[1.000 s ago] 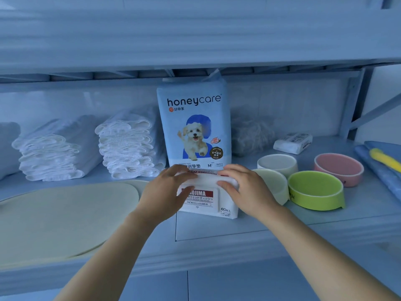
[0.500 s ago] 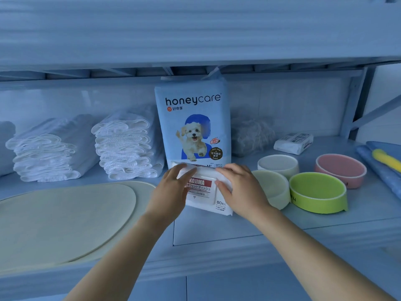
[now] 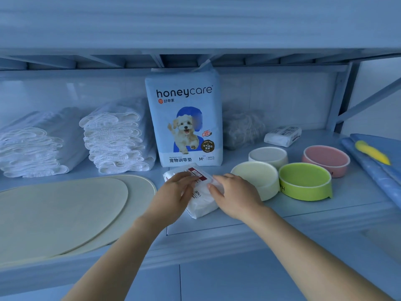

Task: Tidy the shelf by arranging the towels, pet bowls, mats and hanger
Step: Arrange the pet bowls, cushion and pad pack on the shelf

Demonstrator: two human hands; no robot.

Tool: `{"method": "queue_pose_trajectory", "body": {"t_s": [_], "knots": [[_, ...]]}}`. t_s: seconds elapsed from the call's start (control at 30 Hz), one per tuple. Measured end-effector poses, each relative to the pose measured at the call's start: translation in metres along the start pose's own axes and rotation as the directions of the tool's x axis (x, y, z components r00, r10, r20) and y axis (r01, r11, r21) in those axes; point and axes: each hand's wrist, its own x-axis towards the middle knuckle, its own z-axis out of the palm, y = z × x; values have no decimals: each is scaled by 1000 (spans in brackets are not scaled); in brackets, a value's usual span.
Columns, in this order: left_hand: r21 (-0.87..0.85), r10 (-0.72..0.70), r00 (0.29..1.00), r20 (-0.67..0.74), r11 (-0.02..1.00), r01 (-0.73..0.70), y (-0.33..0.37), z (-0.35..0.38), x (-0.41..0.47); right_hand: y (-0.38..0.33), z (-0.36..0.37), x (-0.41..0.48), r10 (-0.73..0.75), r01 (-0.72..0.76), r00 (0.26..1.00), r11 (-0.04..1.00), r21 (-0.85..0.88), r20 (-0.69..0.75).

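Note:
A white wet-wipes pack [image 3: 200, 200] with a red label lies slanted on the shelf, in front of the tall honeycare pad bag [image 3: 184, 120]. My left hand [image 3: 173, 194] grips its left side and my right hand [image 3: 234, 194] grips its right side. Two stacks of folded white towels [image 3: 117, 140] sit at the back left. Two cream oval mats [image 3: 65, 209] lie overlapped at the front left. Several pet bowls stand to the right: a cream one [image 3: 258, 177], a white one [image 3: 268, 155], a green one [image 3: 304, 181] and a pink one [image 3: 325, 159].
A small white packet [image 3: 282, 135] and a grey fluffy bundle [image 3: 243, 129] sit at the back right. Blue rolled sheets with a yellow item [image 3: 372, 152] lie at the far right. An upper shelf board [image 3: 195, 25] hangs low overhead.
The wipes pack has been turned from square-on to slanted, its label end now pointing away toward the bag. Both hands stayed on it and moved slightly along with it.

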Motion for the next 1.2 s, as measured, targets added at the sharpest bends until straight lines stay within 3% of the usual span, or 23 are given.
{"method": "queue_pose_trajectory", "body": {"t_s": [0.17,0.47,0.77,1.2], "knots": [[-287,-4,998,-65,958,-15,-5,5,-20,7,26,-23,-217,234,971,939,250,-97],[-105,86,996,-40,990,-90,0,6,-25,13,37,-26,-144,219,972,836,503,-184],[-59,139,987,-82,988,-144,5,0,-27,14,37,-29,-115,253,958,776,578,-264],[88,106,987,-122,991,-96,8,0,-29,7,40,-28,-24,187,959,802,568,-281]]}}
